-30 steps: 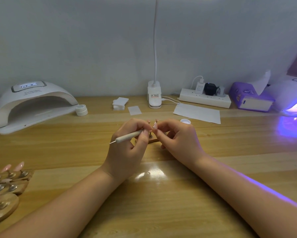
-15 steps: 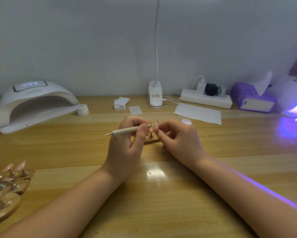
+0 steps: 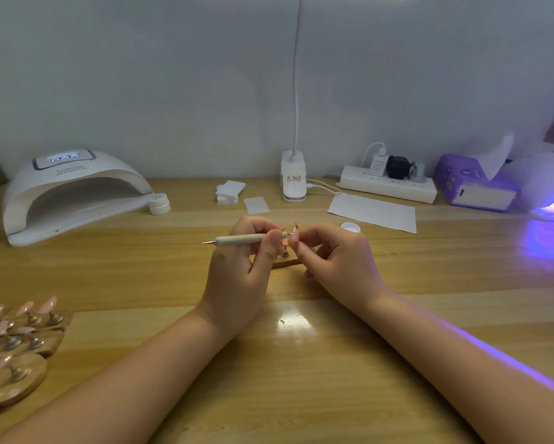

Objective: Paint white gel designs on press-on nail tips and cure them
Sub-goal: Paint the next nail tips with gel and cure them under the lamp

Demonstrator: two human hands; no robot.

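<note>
Nail tip (image 3: pixel 295 234): pale pink, held above the tabletop (image 3: pixel 301 379) at mid-frame, between the two hands; a judgement: feather-light, thin springy plastic, glossy and slippery, and wet gel on its face would smear, so take it by the post or side edges, never the painted face.
Left hand (image 3: pixel 237 277): fingers curled round the tool (image 3: pixel 247 240), pinching it near the working end; the shaft lies almost level, its bare metal end pointing left.
Tool tip: at or just beside the tip's face; too small to tell whether it touches.
Right hand (image 3: pixel 336 261): fingers curled in, pinching the tip or its post; which one is hidden.
Stand (image 3: pixel 287 261): small wooden base with a post, on the tabletop under the hands, partly hidden.
Spare tips (image 3: pixel 19 334): pink tips on wooden stands at the near left edge.
Gel pot (image 3: pixel 351 228): open, white, just behind the right hand.
Left lamp (image 3: pixel 70 190): white, at the far left, with a jar (image 3: pixel 159 203) beside it.
Right lamp (image 3: pixel 547 193): lit violet at the far right edge.
Change: the tool's shaft sits flatter than a second ago, when its free end sloped down to the left; the hands have hardly moved.
</note>
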